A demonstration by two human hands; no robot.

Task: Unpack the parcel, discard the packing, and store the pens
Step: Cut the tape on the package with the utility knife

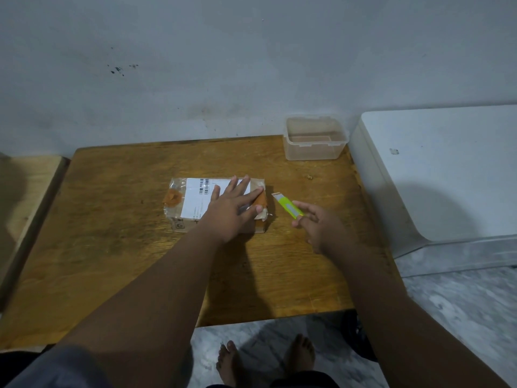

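A flat cardboard parcel (184, 203), taped and bearing a white shipping label, lies in the middle of the wooden table (112, 247). My left hand (232, 208) rests flat on the parcel's right half, fingers spread. My right hand (319, 225) is just right of the parcel and pinches the back end of a lime-green utility knife (291, 208). The knife's blade is extended and points toward the parcel's right edge, a short gap away. No pens are visible.
An open clear plastic container (314, 138) stands at the table's far right corner. A white appliance or bin (447, 169) sits right of the table. A lighter wooden surface (25, 197) adjoins on the left. My bare feet (265, 359) are on the marbled floor.
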